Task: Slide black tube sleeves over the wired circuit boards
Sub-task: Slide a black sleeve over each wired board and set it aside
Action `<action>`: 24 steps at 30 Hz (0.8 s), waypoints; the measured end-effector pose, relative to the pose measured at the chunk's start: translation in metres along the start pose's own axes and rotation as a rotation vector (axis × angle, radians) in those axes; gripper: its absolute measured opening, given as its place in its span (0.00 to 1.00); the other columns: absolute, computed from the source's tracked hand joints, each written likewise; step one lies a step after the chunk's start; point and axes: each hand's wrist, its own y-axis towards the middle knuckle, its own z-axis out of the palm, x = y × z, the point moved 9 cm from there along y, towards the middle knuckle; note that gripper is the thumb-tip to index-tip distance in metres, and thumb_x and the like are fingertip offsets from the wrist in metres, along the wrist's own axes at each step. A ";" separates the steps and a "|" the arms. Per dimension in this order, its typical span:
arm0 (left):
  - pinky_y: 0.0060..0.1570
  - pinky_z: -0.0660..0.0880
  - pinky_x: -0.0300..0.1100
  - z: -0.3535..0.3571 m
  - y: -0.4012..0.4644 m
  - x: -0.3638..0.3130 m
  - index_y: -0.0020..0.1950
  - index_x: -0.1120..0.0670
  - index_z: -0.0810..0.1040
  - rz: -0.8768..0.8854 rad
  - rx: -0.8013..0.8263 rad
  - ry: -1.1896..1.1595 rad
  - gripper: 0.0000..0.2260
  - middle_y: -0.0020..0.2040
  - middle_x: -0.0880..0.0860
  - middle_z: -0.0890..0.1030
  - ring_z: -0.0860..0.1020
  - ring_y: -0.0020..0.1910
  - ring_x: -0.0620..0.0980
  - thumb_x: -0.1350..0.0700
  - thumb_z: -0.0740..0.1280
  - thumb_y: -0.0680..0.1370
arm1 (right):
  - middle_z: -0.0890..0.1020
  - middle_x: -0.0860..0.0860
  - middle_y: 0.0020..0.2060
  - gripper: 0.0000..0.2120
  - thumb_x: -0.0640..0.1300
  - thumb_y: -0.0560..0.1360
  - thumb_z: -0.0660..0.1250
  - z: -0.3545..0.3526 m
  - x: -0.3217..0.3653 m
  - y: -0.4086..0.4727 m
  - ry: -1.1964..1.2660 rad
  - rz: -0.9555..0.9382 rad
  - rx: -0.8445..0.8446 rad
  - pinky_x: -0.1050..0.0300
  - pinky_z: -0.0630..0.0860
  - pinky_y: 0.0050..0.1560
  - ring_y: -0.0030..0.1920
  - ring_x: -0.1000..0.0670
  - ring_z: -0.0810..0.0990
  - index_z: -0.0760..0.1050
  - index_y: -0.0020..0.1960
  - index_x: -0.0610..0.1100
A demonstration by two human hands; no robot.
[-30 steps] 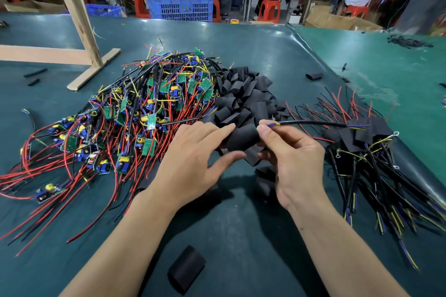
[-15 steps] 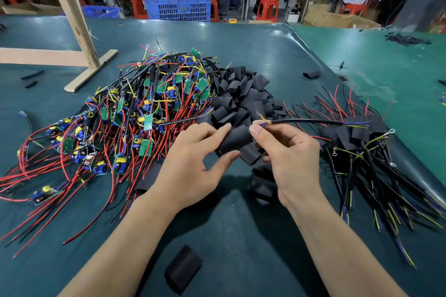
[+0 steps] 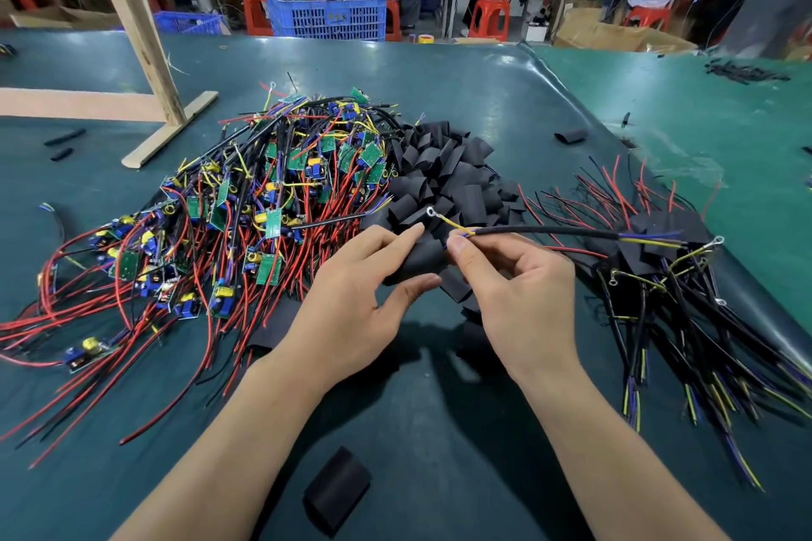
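Observation:
My left hand (image 3: 356, 299) holds a black tube sleeve (image 3: 415, 261) between fingers and thumb at the table's middle. My right hand (image 3: 518, 290) pinches the end of a black cable (image 3: 545, 231); its yellow wire with a ring terminal (image 3: 430, 212) sticks out above the sleeve. A heap of loose black sleeves (image 3: 444, 171) lies just behind my hands. Left of it is a tangle of green circuit boards (image 3: 272, 198) with red and black wires. At the right lies a pile of sleeved boards (image 3: 659, 259) with trailing cables.
One loose sleeve (image 3: 336, 488) lies near the front between my forearms, another (image 3: 571, 136) at the back right. A wooden frame (image 3: 145, 70) stands on the green mat (image 3: 439, 430) at the back left. A blue crate (image 3: 327, 13) and seated people are beyond the table.
The yellow wire's ring terminal has come further out to the left past my right fingertips, above the sleeve. Both hands stayed nearly in place.

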 end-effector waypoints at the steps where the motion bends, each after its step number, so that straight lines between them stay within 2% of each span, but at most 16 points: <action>1: 0.48 0.76 0.52 0.000 0.000 -0.001 0.70 0.62 0.74 0.007 -0.007 0.031 0.24 0.48 0.54 0.77 0.77 0.47 0.54 0.51 0.68 0.78 | 0.85 0.58 0.35 0.08 0.40 0.74 0.74 -0.001 0.003 -0.001 -0.040 -0.027 -0.012 0.61 0.79 0.45 0.39 0.57 0.84 0.85 0.40 0.52; 5: 0.46 0.74 0.57 0.000 0.001 -0.002 0.70 0.62 0.73 0.009 0.004 0.128 0.25 0.48 0.55 0.78 0.76 0.45 0.57 0.48 0.65 0.79 | 0.85 0.58 0.35 0.05 0.41 0.74 0.73 -0.002 0.010 -0.002 -0.132 -0.081 -0.031 0.55 0.80 0.45 0.39 0.55 0.84 0.86 0.41 0.46; 7: 0.45 0.74 0.57 0.000 0.001 -0.003 0.71 0.63 0.72 0.018 0.012 0.135 0.24 0.47 0.56 0.77 0.76 0.45 0.57 0.50 0.65 0.79 | 0.85 0.59 0.34 0.05 0.42 0.75 0.73 -0.002 0.011 -0.003 -0.132 -0.088 -0.033 0.55 0.80 0.44 0.38 0.55 0.84 0.86 0.41 0.47; 9: 0.44 0.74 0.56 0.000 0.001 -0.006 0.71 0.63 0.72 0.034 0.030 0.180 0.24 0.46 0.56 0.76 0.75 0.45 0.57 0.49 0.64 0.80 | 0.85 0.59 0.33 0.06 0.42 0.74 0.73 0.000 0.010 -0.004 -0.126 -0.082 -0.030 0.56 0.79 0.42 0.37 0.55 0.84 0.85 0.39 0.49; 14: 0.42 0.73 0.55 0.007 0.003 -0.012 0.69 0.61 0.74 0.086 0.129 0.446 0.24 0.46 0.57 0.77 0.76 0.44 0.61 0.49 0.56 0.79 | 0.84 0.59 0.32 0.06 0.42 0.75 0.73 0.006 0.007 -0.008 -0.158 -0.083 -0.021 0.57 0.79 0.41 0.35 0.58 0.82 0.86 0.39 0.48; 17: 0.43 0.74 0.53 0.008 0.005 -0.010 0.68 0.62 0.75 0.049 0.137 0.563 0.25 0.47 0.58 0.79 0.78 0.46 0.61 0.56 0.65 0.72 | 0.85 0.60 0.34 0.10 0.41 0.75 0.72 0.010 0.004 -0.011 -0.076 -0.033 -0.013 0.66 0.78 0.43 0.36 0.62 0.81 0.84 0.38 0.53; 20: 0.43 0.73 0.52 0.009 0.006 -0.008 0.64 0.62 0.78 0.004 0.131 0.604 0.26 0.46 0.57 0.80 0.78 0.44 0.60 0.60 0.71 0.66 | 0.84 0.56 0.32 0.11 0.42 0.74 0.73 0.010 0.001 -0.011 -0.030 0.000 -0.021 0.60 0.80 0.41 0.34 0.58 0.80 0.84 0.35 0.52; 22: 0.42 0.72 0.52 0.011 0.006 -0.009 0.62 0.61 0.79 0.000 0.127 0.641 0.25 0.44 0.57 0.79 0.78 0.42 0.60 0.61 0.74 0.65 | 0.83 0.50 0.30 0.08 0.43 0.74 0.73 0.009 -0.001 -0.010 -0.061 -0.010 -0.020 0.56 0.79 0.37 0.31 0.48 0.79 0.84 0.36 0.50; 24: 0.41 0.72 0.51 0.013 0.005 -0.010 0.61 0.61 0.79 0.017 0.119 0.652 0.25 0.43 0.57 0.79 0.77 0.41 0.60 0.60 0.75 0.64 | 0.82 0.49 0.29 0.06 0.44 0.73 0.74 0.008 -0.003 -0.010 -0.070 -0.012 -0.018 0.56 0.77 0.36 0.31 0.47 0.78 0.83 0.38 0.52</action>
